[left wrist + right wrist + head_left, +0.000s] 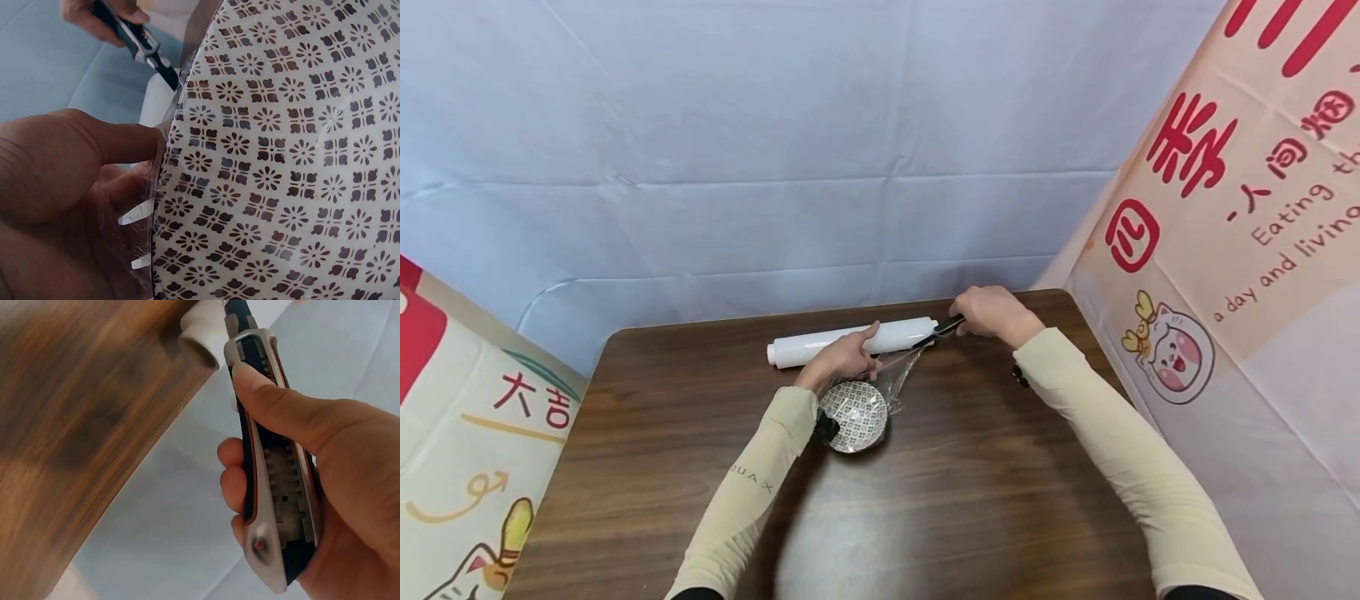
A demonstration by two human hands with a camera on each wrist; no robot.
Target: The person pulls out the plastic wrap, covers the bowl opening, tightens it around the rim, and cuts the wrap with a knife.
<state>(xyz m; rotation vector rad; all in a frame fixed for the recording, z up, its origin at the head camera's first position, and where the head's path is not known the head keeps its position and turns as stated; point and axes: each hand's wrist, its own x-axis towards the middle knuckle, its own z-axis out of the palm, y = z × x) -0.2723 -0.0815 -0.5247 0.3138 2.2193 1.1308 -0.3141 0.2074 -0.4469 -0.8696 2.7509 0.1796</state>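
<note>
A patterned bowl (853,417) stands on the table with clear cling film (897,379) over it, running back towards a white cling film roll (898,335). My left hand (844,358) lies between bowl and roll, touching the film. In the left wrist view its spread fingers sit behind the film, with slivers of white roll between them; the fingertips are hidden behind the bowl. My right hand (994,313) grips a utility knife (275,469), thumb along its upper side. The knife's front end reaches the film beside the roll's right end.
The brown wooden table (1000,500) has its back edge just behind the roll. A pale cloth backdrop (737,167) hangs behind, and printed cloths flank both sides. Dark wrist cameras sit on both wrists, the left one close against the bowl.
</note>
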